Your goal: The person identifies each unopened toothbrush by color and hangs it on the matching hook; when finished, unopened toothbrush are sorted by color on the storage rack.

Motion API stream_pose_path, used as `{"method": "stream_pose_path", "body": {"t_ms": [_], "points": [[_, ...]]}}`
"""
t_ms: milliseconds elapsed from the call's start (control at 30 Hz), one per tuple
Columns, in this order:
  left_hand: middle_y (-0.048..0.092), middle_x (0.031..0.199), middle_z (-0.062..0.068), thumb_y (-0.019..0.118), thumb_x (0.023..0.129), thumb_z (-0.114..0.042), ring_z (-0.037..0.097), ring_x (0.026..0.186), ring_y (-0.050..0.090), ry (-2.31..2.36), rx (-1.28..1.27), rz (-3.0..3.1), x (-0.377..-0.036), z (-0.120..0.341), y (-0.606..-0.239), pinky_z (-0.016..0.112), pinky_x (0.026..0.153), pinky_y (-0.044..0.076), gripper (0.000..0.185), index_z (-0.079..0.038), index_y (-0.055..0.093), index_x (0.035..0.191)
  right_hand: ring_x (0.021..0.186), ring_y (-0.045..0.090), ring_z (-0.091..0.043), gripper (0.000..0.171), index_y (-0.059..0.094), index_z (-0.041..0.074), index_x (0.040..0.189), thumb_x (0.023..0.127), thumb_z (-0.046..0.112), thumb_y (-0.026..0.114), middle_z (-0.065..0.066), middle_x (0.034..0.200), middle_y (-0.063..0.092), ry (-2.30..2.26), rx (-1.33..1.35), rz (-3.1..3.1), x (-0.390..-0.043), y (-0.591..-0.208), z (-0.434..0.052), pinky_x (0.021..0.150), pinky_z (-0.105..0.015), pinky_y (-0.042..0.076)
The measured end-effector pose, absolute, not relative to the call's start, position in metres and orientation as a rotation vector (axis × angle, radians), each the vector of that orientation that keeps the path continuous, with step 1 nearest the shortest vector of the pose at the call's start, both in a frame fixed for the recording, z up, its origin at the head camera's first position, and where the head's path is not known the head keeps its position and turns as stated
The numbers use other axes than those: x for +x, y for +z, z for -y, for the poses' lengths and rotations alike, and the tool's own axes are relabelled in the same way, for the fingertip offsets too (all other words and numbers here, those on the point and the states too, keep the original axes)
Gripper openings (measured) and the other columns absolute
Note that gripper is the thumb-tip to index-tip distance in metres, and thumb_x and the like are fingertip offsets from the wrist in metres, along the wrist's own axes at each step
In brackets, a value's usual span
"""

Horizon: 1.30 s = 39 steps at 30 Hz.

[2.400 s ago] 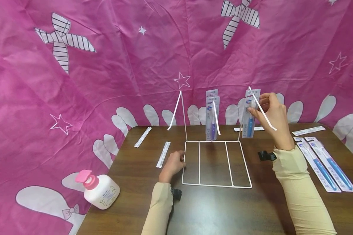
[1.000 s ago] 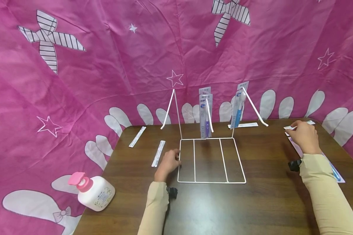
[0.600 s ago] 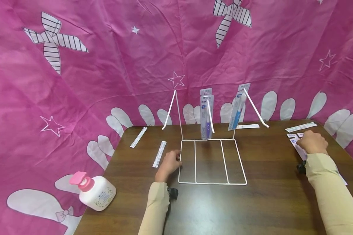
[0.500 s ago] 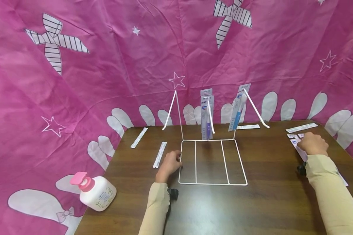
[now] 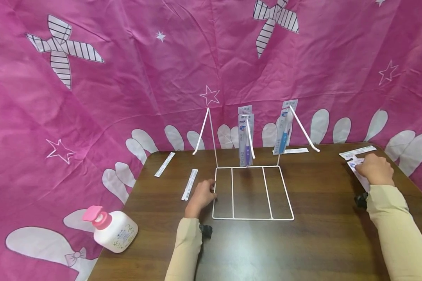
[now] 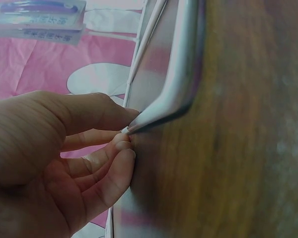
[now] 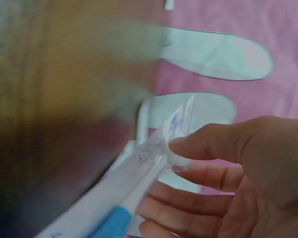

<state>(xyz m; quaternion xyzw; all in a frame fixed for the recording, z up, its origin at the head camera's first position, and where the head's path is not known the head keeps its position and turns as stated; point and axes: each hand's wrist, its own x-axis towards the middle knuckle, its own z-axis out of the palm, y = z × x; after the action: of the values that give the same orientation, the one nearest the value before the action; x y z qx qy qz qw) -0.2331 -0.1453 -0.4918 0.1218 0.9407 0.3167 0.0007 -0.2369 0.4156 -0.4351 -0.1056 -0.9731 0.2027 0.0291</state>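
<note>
My left hand (image 5: 202, 196) pinches the left side wire of a white wire display rack (image 5: 253, 219) between thumb and fingers; the left wrist view shows this wire (image 6: 181, 64) up close. At the right of the table my right hand (image 5: 375, 170) pinches a packaged toothbrush (image 5: 358, 176) near its top end. In the right wrist view the toothbrush pack (image 7: 139, 173) has a blue handle and stands tilted, thumb on one face. Purple toothbrush packs (image 5: 246, 142) hang from the rack's middle hook, and a blue toothbrush pack (image 5: 284, 132) hangs at an angle on the right hook.
Thin white strips lie on the wooden table (image 5: 253, 253): one left strip (image 5: 189, 185), one far-left strip (image 5: 164, 164), one behind the rack, one at the back right. A pump bottle (image 5: 117, 231) with a pink top stands left. A pink curtain (image 5: 144, 70) hangs behind.
My right hand has let go of the blue toothbrush pack on the right hook, moved right and gripped another pack at the table's right. My left hand stays on the rack.
</note>
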Motion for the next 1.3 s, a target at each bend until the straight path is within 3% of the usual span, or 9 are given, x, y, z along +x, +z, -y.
{"method": "stream_pose_path", "body": {"t_ms": [133,267,633,767,867,967,1067,1167,1300], "points": [[0.065,0.086,0.01,0.078,0.076,0.004,0.023,0.075,0.06,1.005,0.388,-2.951,-0.234,0.146,-0.49,0.038,0.068,0.051,0.046,0.006,0.066,0.121,0.079,0.052,-0.065,0.023,0.054,0.0,0.066,0.082,0.015,0.058,-0.038,0.077,0.054,0.628,-0.234,2.916,-0.228,-0.418,-0.405,0.056,-0.063,0.041],[0.065,0.086,0.01,0.078,0.076,0.004,0.022,0.075,0.059,1.006,0.389,-2.951,-0.234,0.146,-0.49,0.038,0.068,0.051,0.046,0.006,0.066,0.121,0.073,0.054,-0.056,0.019,0.056,0.002,0.068,0.082,0.013,0.06,-0.022,0.068,0.055,0.626,-0.153,2.81,-0.216,-0.4,-0.387,0.054,-0.057,0.039],[0.064,0.083,0.008,0.079,0.075,0.005,0.021,0.074,0.058,1.008,0.404,-2.952,-0.233,0.146,-0.491,0.037,0.069,0.05,0.046,0.007,0.066,0.12,0.073,0.054,-0.044,0.026,0.06,-0.006,0.095,0.086,0.017,0.068,-0.029,0.085,0.064,0.709,-0.067,2.536,-0.168,-0.358,-0.329,0.064,-0.048,0.034],[0.064,0.084,0.008,0.078,0.075,0.006,0.021,0.074,0.058,1.015,0.4,-2.945,-0.232,0.147,-0.49,0.037,0.068,0.05,0.047,0.007,0.066,0.12,0.069,0.055,-0.006,0.027,0.062,-0.005,0.097,0.084,0.016,0.074,-0.03,0.089,0.068,0.743,-0.043,2.444,-0.15,-0.345,-0.311,0.066,-0.036,0.034],[0.064,0.084,0.009,0.078,0.076,0.006,0.022,0.074,0.058,1.019,0.403,-2.944,-0.233,0.147,-0.49,0.037,0.068,0.05,0.047,0.007,0.065,0.12,0.067,0.039,0.023,0.029,0.063,-0.004,0.1,0.082,0.014,0.078,-0.031,0.091,0.069,0.776,-0.014,2.378,-0.136,-0.335,-0.297,0.062,-0.021,0.036],[0.064,0.085,0.009,0.078,0.076,0.006,0.021,0.075,0.058,1.021,0.391,-2.94,-0.233,0.147,-0.491,0.037,0.068,0.05,0.046,0.007,0.065,0.121,0.07,0.038,0.03,0.03,0.063,-0.003,0.1,0.08,0.009,0.081,-0.028,0.09,0.07,0.81,0.048,2.294,-0.121,-0.325,-0.281,0.064,-0.01,0.035],[0.064,0.085,0.009,0.078,0.076,0.006,0.022,0.075,0.057,1.023,0.381,-2.934,-0.232,0.147,-0.491,0.037,0.069,0.05,0.046,0.007,0.065,0.121,0.076,0.045,0.028,0.032,0.062,-0.003,0.1,0.076,0.002,0.084,0.007,0.087,0.074,0.832,0.159,2.202,-0.108,-0.318,-0.268,0.069,-0.007,0.033],[0.064,0.085,0.009,0.078,0.076,0.006,0.022,0.075,0.058,1.023,0.372,-2.93,-0.232,0.146,-0.491,0.037,0.069,0.05,0.047,0.007,0.065,0.121,0.082,0.05,0.026,0.036,0.062,-0.006,0.1,0.071,-0.006,0.083,0.039,0.091,0.059,0.841,0.276,2.136,-0.097,-0.313,-0.257,0.075,-0.007,0.033],[0.064,0.085,0.009,0.078,0.076,0.005,0.021,0.075,0.057,1.015,0.365,-2.936,-0.232,0.145,-0.49,0.036,0.068,0.05,0.047,0.007,0.065,0.121,0.085,0.054,0.022,0.04,0.064,-0.006,0.102,0.067,-0.011,0.083,0.037,0.095,0.057,0.845,0.36,2.107,-0.087,-0.31,-0.246,0.078,-0.005,0.037]]}}
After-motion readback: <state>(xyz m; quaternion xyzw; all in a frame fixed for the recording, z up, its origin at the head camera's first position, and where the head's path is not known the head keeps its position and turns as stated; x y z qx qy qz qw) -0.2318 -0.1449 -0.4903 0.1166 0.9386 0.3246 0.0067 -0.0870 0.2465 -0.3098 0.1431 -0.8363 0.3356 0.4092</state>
